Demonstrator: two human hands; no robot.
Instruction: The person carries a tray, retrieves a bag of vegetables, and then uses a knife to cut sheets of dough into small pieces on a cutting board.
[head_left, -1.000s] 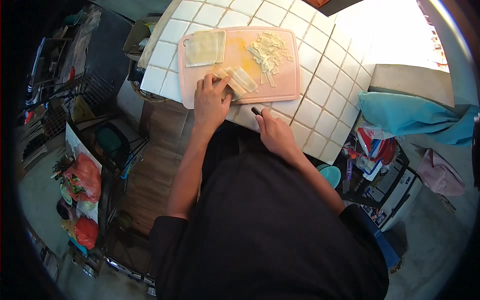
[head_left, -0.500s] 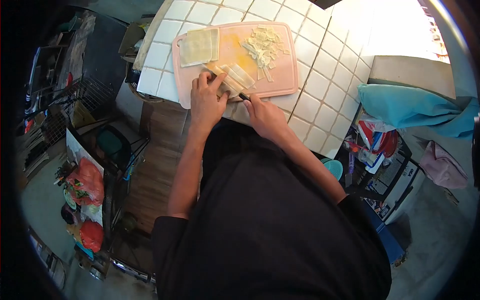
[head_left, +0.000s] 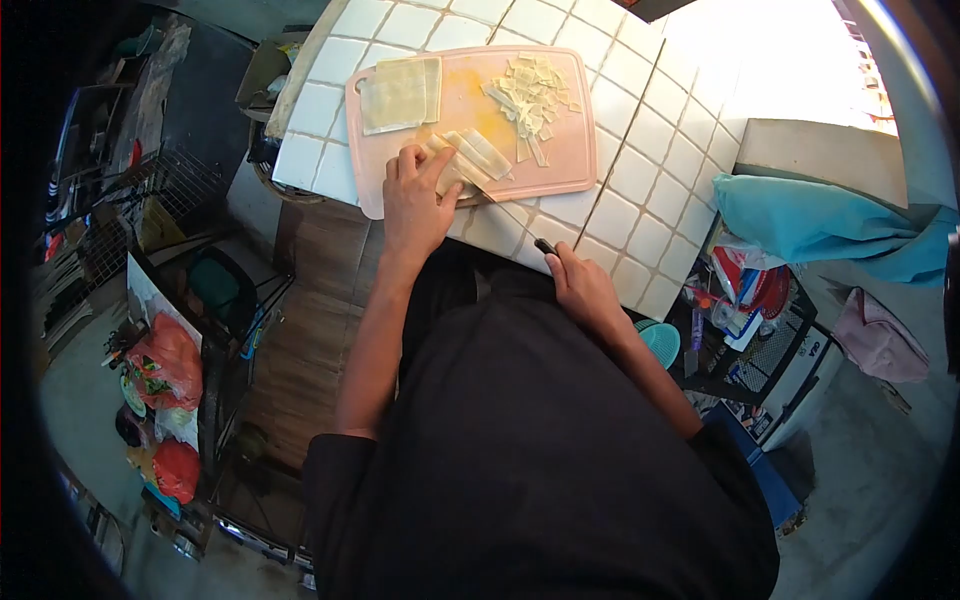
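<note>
Left hand (head_left: 414, 207) over pale, flat strips (head_left: 485, 157)

At the near edge of the pink plastic cutting board (head_left: 572, 168), its bent fingers touch the strips; whether they pinch, I cannot tell. The strips slant toward the board's near right corner, roughly parallel to the thin, black-handled knife (head_left: 543, 245). Off that edge, the right hand (head_left: 588, 289), farther away, grips its handle.

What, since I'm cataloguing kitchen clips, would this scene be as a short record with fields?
Left hand: fingertips on pale strips
Right hand: gripping a black-handled knife
Blade: pointing toward the strips
Surface: pink cutting board on a white-tiled counter
Board, far left: flat pale sheets, overlapping
Board, right: heap of small cut pieces
</note>
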